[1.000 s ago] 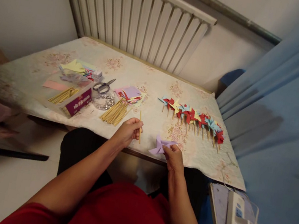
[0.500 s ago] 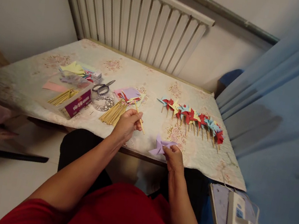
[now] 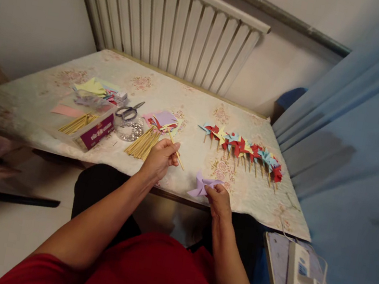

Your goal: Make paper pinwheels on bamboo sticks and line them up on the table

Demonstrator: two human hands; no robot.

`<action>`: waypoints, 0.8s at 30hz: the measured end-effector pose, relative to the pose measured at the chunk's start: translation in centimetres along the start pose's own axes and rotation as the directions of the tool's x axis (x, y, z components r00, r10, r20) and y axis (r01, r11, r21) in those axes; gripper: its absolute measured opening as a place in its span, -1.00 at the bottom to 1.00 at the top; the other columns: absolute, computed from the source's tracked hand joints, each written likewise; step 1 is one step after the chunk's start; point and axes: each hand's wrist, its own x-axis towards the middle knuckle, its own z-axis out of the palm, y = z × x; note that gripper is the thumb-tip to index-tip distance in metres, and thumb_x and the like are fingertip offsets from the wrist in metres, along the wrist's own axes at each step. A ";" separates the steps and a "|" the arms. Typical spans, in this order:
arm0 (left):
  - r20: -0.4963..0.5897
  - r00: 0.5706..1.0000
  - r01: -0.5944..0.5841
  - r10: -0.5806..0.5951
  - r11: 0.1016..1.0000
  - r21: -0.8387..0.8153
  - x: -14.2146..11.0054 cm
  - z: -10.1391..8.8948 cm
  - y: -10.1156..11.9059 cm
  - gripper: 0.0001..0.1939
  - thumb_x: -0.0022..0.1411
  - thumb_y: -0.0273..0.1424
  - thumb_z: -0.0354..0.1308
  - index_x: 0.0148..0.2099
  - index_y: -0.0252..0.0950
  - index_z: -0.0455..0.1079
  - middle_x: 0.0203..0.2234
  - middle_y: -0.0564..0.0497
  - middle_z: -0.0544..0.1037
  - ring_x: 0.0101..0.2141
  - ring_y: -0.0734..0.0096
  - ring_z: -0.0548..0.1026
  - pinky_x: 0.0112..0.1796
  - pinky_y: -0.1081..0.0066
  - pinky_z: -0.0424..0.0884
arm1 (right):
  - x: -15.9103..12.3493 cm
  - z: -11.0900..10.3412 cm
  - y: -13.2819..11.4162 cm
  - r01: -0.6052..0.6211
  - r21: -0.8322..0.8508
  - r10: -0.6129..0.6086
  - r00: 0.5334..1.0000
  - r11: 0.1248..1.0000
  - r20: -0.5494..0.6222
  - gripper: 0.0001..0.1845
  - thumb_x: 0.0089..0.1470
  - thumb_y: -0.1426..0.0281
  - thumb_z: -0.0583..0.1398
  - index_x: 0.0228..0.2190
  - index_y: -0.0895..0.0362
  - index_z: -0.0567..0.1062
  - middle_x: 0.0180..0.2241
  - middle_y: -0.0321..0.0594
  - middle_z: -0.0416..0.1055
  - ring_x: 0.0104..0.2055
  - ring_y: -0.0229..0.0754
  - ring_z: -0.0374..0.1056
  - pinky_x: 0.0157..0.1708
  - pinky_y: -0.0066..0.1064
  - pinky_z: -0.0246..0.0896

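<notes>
Between the thumb and fingers of my left hand point(image 3: 161, 157) is a thin wooden stick point(image 3: 179, 159), slanting down to the right. My right hand point(image 3: 219, 201) pinches a purple paper pinwheel point(image 3: 200, 186) near its middle, above the table's front edge. Stick and pinwheel are apart. Just left of my left hand lies a pile of similar sticks point(image 3: 141, 143). Behind it are loose paper pieces point(image 3: 164, 119) in purple, red and yellow. A row of finished pinwheels point(image 3: 240, 147) on sticks, red, yellow and blue, lies at the right.
A round clear dish point(image 3: 130, 130) holds small shiny metal pieces, with scissors point(image 3: 129, 111) by its rim. Farther left stand a purple-labelled plastic box point(image 3: 98, 131) with sticks and more coloured paper point(image 3: 92, 87). A power strip point(image 3: 299, 283) with cables sits on a side stand at right.
Both hands keep nearly the same pose, still holding the stick and the purple pinwheel. The whole view has shifted slightly.
</notes>
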 end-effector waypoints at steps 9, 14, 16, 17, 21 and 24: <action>0.001 1.000 0.013 -0.013 0.993 0.116 -0.4 -0.2 -0.4 -0.68 0.00 -0.28 0.28 -0.48 -0.27 0.17 -0.69 0.17 0.34 -0.68 0.62 0.28 -0.58 0.54 0.29 | -0.1 0.2 -0.3 0.014 0.002 -0.014 1.000 1.000 -0.004 -0.70 -0.40 0.29 0.37 -0.62 0.12 0.37 -0.70 -0.45 0.23 -0.64 -0.38 0.05 -0.59 -0.47 -0.10; 0.103 0.991 0.061 -0.088 0.969 0.240 -1.2 -0.6 -1.8 -0.70 -0.01 -0.33 0.26 -0.52 -0.29 0.16 -0.64 0.09 0.42 -0.61 0.55 0.39 -0.50 0.51 0.30 | -0.9 0.8 -2.0 0.071 0.001 -0.071 0.997 0.997 0.015 -0.72 -0.36 0.27 0.35 -0.58 0.12 0.40 -0.70 -0.44 0.24 -0.66 -0.39 -0.03 -0.63 -0.48 -0.21; 0.162 0.980 0.076 -0.115 0.970 0.231 -1.6 -0.6 -2.3 -0.72 0.01 -0.34 0.25 -0.50 -0.30 0.18 -0.61 0.06 0.46 -0.63 0.57 0.37 -0.51 0.51 0.26 | -1.3 1.2 -2.8 0.104 -0.002 -0.103 0.994 0.995 0.027 -0.74 -0.35 0.27 0.34 -0.56 0.11 0.41 -0.69 -0.43 0.25 -0.65 -0.38 -0.01 -0.63 -0.48 -0.19; 0.186 0.975 0.080 -0.122 0.973 0.218 -1.8 -0.6 -2.4 -0.74 0.01 -0.35 0.25 -0.49 -0.30 0.19 -0.59 0.06 0.46 -0.64 0.59 0.35 -0.53 0.51 0.24 | -1.4 1.4 -3.1 0.118 -0.005 -0.117 0.992 0.993 0.034 -0.74 -0.34 0.27 0.33 -0.55 0.12 0.42 -0.68 -0.42 0.25 -0.64 -0.38 0.01 -0.63 -0.48 -0.17; 0.210 0.971 0.086 -0.110 0.989 0.119 -2.4 -0.3 -2.4 -0.80 0.01 -0.39 0.25 -0.40 -0.33 0.27 -0.54 0.07 0.45 -0.65 0.66 0.28 -0.60 0.56 0.11 | -1.9 1.8 -3.9 0.153 -0.004 -0.152 0.987 0.988 0.058 -0.74 -0.34 0.29 0.34 -0.53 0.13 0.45 -0.68 -0.44 0.25 -0.63 -0.37 0.04 -0.63 -0.50 -0.11; 0.213 0.971 0.102 -0.110 0.994 0.048 -2.6 -0.1 -2.2 -0.76 0.00 -0.41 0.25 -0.25 -0.33 0.32 -0.47 0.07 0.45 -0.66 0.70 0.22 -0.66 0.59 -0.07 | -2.1 1.9 -4.0 0.169 0.000 -0.169 0.984 0.986 0.058 -0.76 -0.35 0.31 0.34 -0.55 0.13 0.44 -0.68 -0.44 0.25 -0.63 -0.37 0.06 -0.63 -0.51 -0.07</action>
